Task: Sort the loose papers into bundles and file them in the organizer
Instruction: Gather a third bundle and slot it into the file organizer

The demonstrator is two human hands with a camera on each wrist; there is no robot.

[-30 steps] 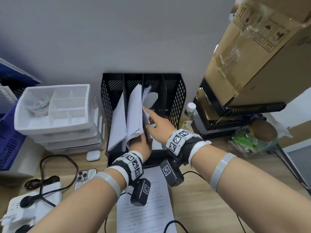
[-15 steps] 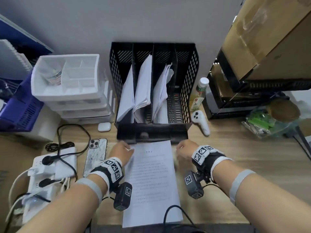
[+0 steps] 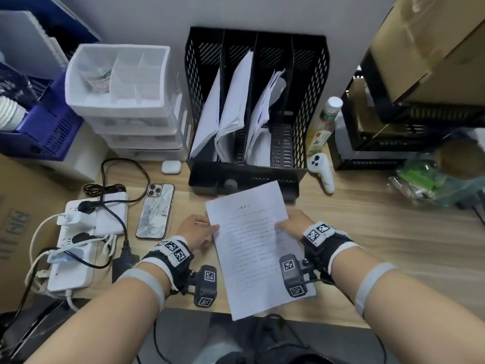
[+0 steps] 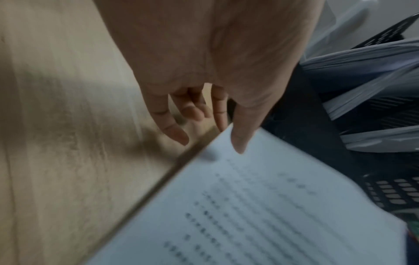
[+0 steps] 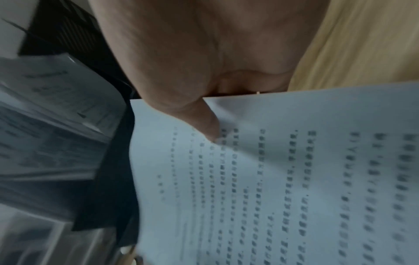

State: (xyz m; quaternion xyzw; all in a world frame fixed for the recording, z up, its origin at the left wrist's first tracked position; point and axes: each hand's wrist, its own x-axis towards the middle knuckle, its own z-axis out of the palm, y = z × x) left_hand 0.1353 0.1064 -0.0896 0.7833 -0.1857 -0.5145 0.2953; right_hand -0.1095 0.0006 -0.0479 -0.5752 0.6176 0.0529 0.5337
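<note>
A printed sheet (image 3: 252, 245) is held just above the wooden desk, tilted a little counter-clockwise, in front of the black mesh organizer (image 3: 313, 101). My left hand (image 3: 214, 228) pinches its left edge, with the thumb (image 4: 238, 141) on top and fingers below. My right hand (image 3: 282, 225) pinches the right edge; its thumb (image 5: 208, 125) presses on the text and the fingers are hidden under the paper (image 5: 272, 179). Three paper bundles (image 3: 233, 109) stand in the organizer's left slots; the rightmost slot shows no paper.
Left of the sheet lie a phone (image 3: 155, 210), a power strip (image 3: 78, 240) with cables, and an earbud case (image 3: 171, 166). A white drawer unit (image 3: 118, 82) stands behind them. A white controller (image 3: 321, 170) and a bottle (image 3: 325, 119) sit right of the organizer.
Both hands left the organizer's papers, came down to the sheet lying on the desk, and now grip its side edges; the sheet is raised and turned slightly.
</note>
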